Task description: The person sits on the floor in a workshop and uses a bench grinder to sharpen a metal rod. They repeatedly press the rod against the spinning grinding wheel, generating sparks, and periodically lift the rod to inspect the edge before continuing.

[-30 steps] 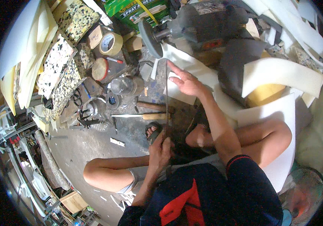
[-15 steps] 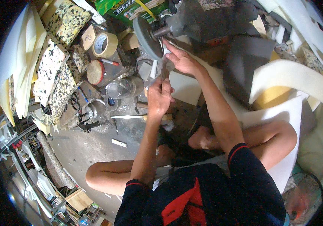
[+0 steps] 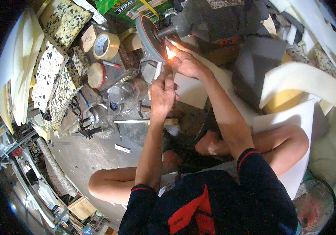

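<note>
A bright orange-white glow of sparks (image 3: 170, 51) burns at the lower right side of a grey grinding wheel (image 3: 150, 38) on a bench grinder (image 3: 223, 20). My right hand (image 3: 191, 64) is right beside that glow, fingers bent toward the wheel. Below it my left hand (image 3: 163, 92) is closed, its fingers wrapped round the lower end of a thin, dark, blade-like metal piece (image 3: 168, 70). This piece reaches up to the wheel's face, where the right fingers press on it. Glare and fingers hide most of its shape.
Left of the wheel lie a tape roll (image 3: 106, 46), a round red-edged tin (image 3: 96, 75), a clear jar (image 3: 120, 93) and a hammer (image 3: 141, 107). Speckled foam blocks (image 3: 50, 82) pile up at far left. White foam sheets (image 3: 303, 84) lie right; a caged fan (image 3: 315, 203) stands at lower right.
A bright glow with sparks has appeared at the wheel, and its rim is lit orange. My right hand has moved slightly down and left, its fingers more bent. The left hand stays closed.
</note>
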Tool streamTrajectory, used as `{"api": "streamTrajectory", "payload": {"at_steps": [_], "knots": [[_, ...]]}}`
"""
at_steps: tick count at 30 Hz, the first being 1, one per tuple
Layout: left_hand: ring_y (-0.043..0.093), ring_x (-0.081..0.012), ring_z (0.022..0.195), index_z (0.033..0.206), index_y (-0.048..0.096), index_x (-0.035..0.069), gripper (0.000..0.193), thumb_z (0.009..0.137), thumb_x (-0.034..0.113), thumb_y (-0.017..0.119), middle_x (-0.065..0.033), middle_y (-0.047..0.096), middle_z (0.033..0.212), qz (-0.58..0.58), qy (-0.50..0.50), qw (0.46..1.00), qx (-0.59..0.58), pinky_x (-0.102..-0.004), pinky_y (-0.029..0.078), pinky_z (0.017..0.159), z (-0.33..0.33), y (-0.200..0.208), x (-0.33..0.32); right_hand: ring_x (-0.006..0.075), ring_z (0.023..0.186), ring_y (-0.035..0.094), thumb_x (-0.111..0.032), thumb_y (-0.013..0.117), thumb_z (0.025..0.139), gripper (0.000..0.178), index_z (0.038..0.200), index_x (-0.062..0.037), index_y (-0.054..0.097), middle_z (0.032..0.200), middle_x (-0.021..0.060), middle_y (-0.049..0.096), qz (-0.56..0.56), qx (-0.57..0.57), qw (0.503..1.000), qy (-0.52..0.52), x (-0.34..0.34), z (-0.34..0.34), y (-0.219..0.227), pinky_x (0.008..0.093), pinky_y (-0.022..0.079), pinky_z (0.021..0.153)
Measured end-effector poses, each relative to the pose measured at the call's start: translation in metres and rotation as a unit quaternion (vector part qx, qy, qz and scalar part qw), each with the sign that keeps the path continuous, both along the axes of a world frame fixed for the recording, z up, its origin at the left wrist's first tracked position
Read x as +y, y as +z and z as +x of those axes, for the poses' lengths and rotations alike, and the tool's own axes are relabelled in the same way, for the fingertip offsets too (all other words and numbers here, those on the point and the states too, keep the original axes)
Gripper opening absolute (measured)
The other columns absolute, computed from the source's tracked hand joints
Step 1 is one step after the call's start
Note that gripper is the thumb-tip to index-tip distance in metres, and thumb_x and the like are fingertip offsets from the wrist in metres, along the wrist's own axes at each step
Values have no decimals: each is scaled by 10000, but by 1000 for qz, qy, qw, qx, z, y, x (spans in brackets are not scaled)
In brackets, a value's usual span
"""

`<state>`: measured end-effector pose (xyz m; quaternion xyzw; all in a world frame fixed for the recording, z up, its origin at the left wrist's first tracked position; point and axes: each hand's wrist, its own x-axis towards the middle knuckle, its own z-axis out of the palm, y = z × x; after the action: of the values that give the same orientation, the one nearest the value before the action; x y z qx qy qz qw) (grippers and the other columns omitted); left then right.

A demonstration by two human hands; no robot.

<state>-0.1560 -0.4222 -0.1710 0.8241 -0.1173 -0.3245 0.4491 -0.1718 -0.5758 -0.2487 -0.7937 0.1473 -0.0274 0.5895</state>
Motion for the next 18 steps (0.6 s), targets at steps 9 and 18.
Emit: {"api": "streamTrajectory", "payload": {"at_steps": [9, 18], "knots": [[629, -159, 551, 1108, 620, -17, 454, 1007, 406, 490, -83, 648, 749, 5, 13, 1000, 3, -316, 496, 491, -34, 20, 29, 345, 1201, 568, -72, 466, 971, 678, 1579, -216, 202, 1455, 208, 473, -18, 15, 1000, -5, 10, -12, 6, 388, 433, 1029], [581, -133, 523, 1104, 622, -29, 300, 1018, 230, 500, -83, 625, 704, -44, 18, 999, 1, -298, 494, 479, -73, 27, 68, 326, 1169, 598, -30, 459, 948, 698, 1578, -205, 217, 1414, 232, 516, 3, 4, 1000, -17, 13, -15, 5, 372, 449, 1007]]}}
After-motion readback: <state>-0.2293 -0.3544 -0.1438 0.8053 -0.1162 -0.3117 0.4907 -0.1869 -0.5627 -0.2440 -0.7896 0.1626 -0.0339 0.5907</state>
